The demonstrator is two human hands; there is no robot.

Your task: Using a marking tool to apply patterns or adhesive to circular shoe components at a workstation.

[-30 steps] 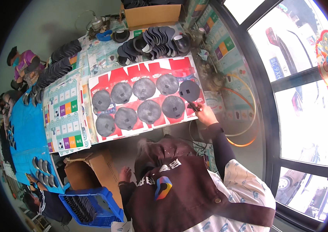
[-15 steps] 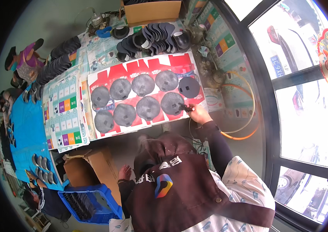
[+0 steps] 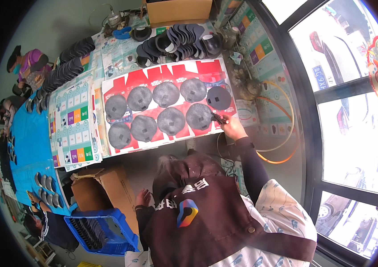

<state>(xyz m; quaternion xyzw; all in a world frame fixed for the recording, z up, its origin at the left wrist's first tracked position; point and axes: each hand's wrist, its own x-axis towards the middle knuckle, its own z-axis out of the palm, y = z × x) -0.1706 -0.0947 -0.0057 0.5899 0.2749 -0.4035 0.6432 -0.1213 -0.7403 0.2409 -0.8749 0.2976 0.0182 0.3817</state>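
Note:
My right hand [image 3: 232,129] is closed around a small dark tool whose tip touches the rightmost grey round pad [image 3: 199,116] in the near row. Two rows of several such round pads lie on a red and white sheet [image 3: 162,75]; the far right pad [image 3: 219,98] is darker than the others. My left hand [image 3: 143,197] hangs low with fingers apart, holding nothing, next to a brown cardboard box [image 3: 108,191]. My brown apron fills the lower middle of the view.
Dark curved pieces [image 3: 175,42] are piled at the table's far side, with a cardboard box [image 3: 179,10] behind them. Colourful printed sheets [image 3: 75,124] lie to the left. A blue crate [image 3: 102,231] stands on the floor. Orange hoops [image 3: 282,129] lean near the window.
My right hand has drawn back with the tool from the darker far-right pad to the rightmost pad of the near row. My left hand has stayed by the box.

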